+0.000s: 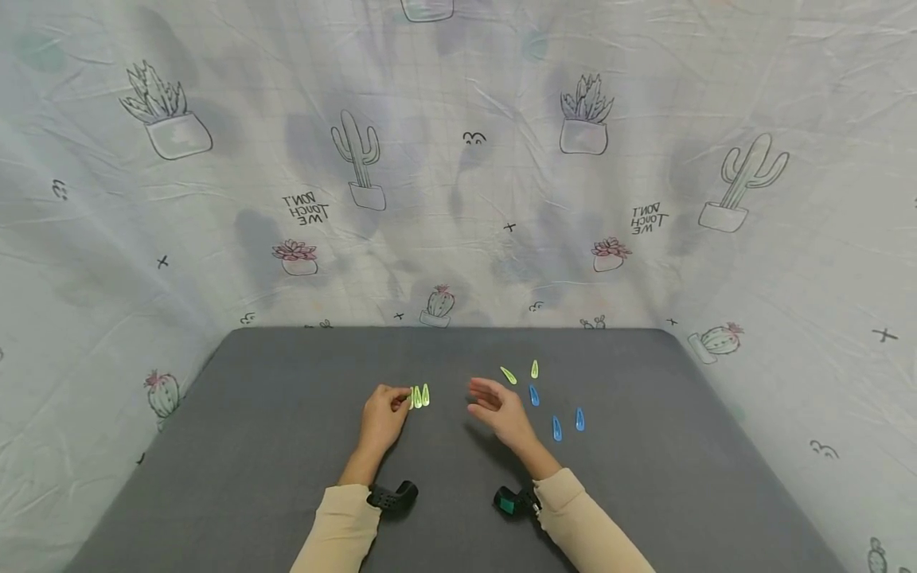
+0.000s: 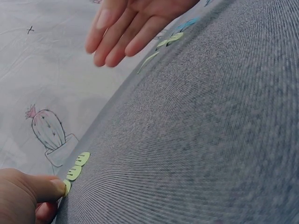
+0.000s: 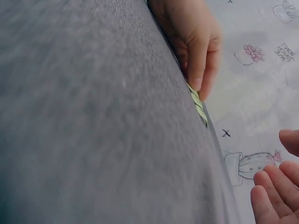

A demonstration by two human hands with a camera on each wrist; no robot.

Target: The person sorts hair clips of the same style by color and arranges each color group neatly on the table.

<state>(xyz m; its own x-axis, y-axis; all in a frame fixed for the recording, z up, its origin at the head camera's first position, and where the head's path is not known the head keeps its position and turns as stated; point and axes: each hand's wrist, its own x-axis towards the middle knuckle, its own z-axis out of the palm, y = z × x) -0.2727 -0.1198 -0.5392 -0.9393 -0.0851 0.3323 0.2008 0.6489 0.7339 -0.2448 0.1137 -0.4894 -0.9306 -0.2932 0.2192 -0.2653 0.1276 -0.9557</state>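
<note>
Near the middle of the grey table, my left hand (image 1: 382, 414) pinches a yellow-green snap hair clip (image 2: 67, 187) between thumb and finger, mostly covering it. Right beside it in a row lie two more yellow-green clips, one in the middle (image 1: 418, 397) and one at the right end (image 1: 426, 395). My right hand (image 1: 505, 410) is held above the tabletop, fingers extended and nothing in them. In the left wrist view its fingers (image 2: 126, 37) hang loosely apart from the thumb side. The right wrist view shows the left fingertips at the row's near end.
Right of my right hand lie two yellow-green clips, one slanted (image 1: 508, 375) and one upright (image 1: 534, 369). Three blue clips (image 1: 533, 395) are scattered there too. A patterned cloth (image 1: 458, 199) hangs behind and around the grey table (image 1: 286, 477).
</note>
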